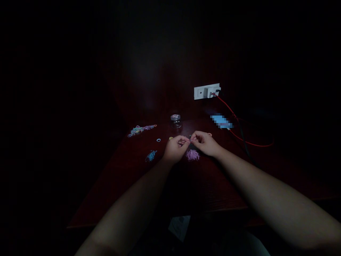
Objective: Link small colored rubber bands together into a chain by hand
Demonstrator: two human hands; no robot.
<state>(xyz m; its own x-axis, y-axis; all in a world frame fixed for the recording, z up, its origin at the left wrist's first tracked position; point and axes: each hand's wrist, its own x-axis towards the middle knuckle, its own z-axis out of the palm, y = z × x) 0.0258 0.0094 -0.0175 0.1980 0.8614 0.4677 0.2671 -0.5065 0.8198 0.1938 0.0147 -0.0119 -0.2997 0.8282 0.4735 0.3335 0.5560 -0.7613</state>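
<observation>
Both forearms come in from below and meet just beyond the lilac pile of bands (193, 155), which lies on the table (128, 170). The left hand (176, 148) is to the left of this pile, with its fingers curled; the right hand (205, 143) is to the right of and beyond it, wrist bent inward. The fingertips of both are pinching a thin pink strand (190, 140), located just beyond the pile; whether it is one band or several, I cannot tell. Farther beyond the pile, a yellow ring (171, 138) and an orange ring (210, 134) are partly hidden behind the hands. The surroundings are too dark to distinguish.
</observation>
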